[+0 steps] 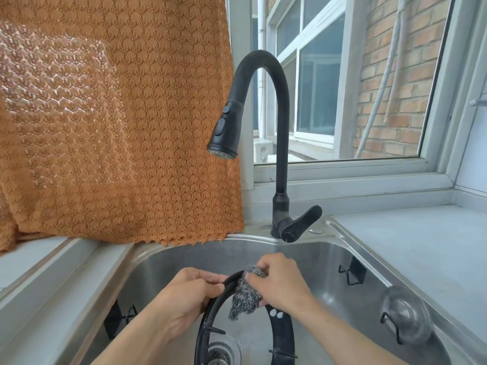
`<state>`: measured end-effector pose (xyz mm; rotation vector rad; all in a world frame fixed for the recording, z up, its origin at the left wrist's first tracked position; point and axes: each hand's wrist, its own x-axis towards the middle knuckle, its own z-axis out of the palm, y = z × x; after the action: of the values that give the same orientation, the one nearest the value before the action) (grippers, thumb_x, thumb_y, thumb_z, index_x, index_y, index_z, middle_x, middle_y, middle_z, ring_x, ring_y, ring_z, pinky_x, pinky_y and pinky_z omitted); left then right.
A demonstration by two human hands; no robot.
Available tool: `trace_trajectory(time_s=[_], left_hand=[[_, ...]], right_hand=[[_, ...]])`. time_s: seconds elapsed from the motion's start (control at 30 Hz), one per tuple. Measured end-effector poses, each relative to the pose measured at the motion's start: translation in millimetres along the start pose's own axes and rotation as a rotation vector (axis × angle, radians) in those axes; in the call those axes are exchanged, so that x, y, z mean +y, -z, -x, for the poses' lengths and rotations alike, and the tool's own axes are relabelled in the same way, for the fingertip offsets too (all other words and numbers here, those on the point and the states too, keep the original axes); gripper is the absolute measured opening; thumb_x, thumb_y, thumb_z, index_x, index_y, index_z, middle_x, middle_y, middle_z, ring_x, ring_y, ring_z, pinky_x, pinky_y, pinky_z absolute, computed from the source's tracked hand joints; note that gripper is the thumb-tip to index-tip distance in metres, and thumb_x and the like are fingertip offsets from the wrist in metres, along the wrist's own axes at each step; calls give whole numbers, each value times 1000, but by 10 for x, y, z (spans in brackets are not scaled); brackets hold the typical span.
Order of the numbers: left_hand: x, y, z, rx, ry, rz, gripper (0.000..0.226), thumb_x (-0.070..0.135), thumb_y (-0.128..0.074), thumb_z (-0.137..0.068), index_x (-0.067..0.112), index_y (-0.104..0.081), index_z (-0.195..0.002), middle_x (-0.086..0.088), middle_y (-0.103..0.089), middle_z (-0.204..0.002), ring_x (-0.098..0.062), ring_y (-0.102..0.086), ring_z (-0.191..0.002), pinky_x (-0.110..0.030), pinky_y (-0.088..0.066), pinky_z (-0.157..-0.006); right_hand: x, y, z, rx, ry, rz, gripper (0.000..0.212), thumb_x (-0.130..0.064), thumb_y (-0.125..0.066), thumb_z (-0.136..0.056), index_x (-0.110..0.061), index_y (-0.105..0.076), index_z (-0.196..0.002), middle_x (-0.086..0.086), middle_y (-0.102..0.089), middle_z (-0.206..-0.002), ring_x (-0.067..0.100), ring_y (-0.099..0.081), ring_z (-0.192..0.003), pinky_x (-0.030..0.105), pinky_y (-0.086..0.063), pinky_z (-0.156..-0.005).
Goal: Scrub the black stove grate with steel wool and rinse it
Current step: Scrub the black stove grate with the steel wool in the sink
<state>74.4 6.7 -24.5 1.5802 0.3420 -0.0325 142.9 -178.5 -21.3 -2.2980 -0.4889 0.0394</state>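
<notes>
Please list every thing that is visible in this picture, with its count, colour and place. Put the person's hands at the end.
stove grate: one, black, held over the sink
steel wool: one, grey, against the grate's top
sink: one, steel, bottom centre
drain strainer: one, metal, sink bottom
faucet: one, black, behind the sink
curtain: one, orange, left
window: one, white frame, right
brick wall: one, red, outside
left hand: grip on the grate's rim
right hand: grip on the steel wool

Black grate (283, 330); grey steel wool (246, 296); above hands, black faucet (279, 143); orange scallop-knit cloth (118, 114); silver sink (355, 293).
</notes>
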Motion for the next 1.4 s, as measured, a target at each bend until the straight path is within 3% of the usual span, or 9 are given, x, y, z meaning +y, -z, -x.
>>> trace_trajectory(time_s=[0.1, 0.27, 0.43, 0.6, 0.73, 0.9, 1.0, 1.23, 1.4], left_hand=[[-3, -4, -13, 54, -16, 84, 24, -19, -53, -91, -16, -70, -108, -41, -67, -110, -47, -67, -100, -55, -52, -102], [15, -1, 16, 92, -53, 131, 24, -22, -51, -90, -17, -72, -100, -37, -71, -102, -40, -69, -90, -44, -56, -85], [46, -25, 33, 82, -68, 132, 24, -20, -51, -92, -16, -72, -103, -39, -70, -104, -40, -70, -91, -46, -59, -91], [74, -21, 108, 18, -87, 62, 28, -20, -51, -93, -9, -78, -95, -31, -74, -93, -27, -72, -71, -29, -58, -61], [93, -58, 137, 14, -89, 34, 32, -19, -52, -94, -5, -80, -90, -30, -75, -95, -31, -71, -79, -35, -57, -73], [119, -81, 163, 31, -90, 6, 31, -19, -52, -94, -5, -79, -95, -29, -75, -96, -41, -73, -93, -49, -56, -95], [134, -57, 180, -4, -85, -41, 30, -18, -54, -93, -3, -80, -95, -28, -76, -97, -40, -73, -95, -45, -57, -93], [185, 59, 249, -71, 47, -87, 33, 1, -73, -52, 8, -79, -84, -11, -74, -87, -28, -60, -86, -35, -42, -80], [146, -56, 173, -35, 69, 39, 42, 24, -82, -84, -4, -69, -114, -15, -72, -89, -27, -67, -77, -39, -55, -73]], right_hand=[[-65, -114, 61, -46, 222, 25, 18, -41, -75, -87, -24, -67, -88, -4, -68, -81, 9, -67, -71, 34, -55, -68], [-109, -173, 65, -101, 418, 70, 29, -48, -78, -81, -31, -69, -103, -16, -62, -95, 8, -60, -90, 36, -50, -86], [-94, -135, 48, 62, 352, 76, 23, -45, -76, -85, -28, -71, -98, -14, -63, -97, 5, -58, -90, 25, -47, -81], [15, -8, -39, 195, 103, 52, 24, -41, -75, -86, -21, -64, -82, -8, -59, -70, 7, -53, -63, 21, -39, -58], [81, -4, -147, 194, -96, -18, 37, -41, -69, -85, -7, -56, -77, 11, -69, -71, 25, -71, -66, 36, -58, -71], [86, 56, -126, -2, -300, -351, 23, -24, -72, -89, -8, -57, -86, 4, -50, -74, 19, -65, -55, 41, -64, -72], [100, 21, -135, 34, -285, -360, 28, -19, -74, -86, -2, -63, -105, 0, -56, -84, 19, -65, -60, 40, -64, -67], [103, -6, -108, 85, -170, -376, 21, -18, -78, -81, -21, -61, -94, -4, -63, -99, 14, -61, -61, 29, -58, -54], [16, -140, -58, 56, -20, -233, 22, -31, -75, -75, -32, -54, -83, -5, -70, -83, 9, -58, -59, 38, -59, -68]])
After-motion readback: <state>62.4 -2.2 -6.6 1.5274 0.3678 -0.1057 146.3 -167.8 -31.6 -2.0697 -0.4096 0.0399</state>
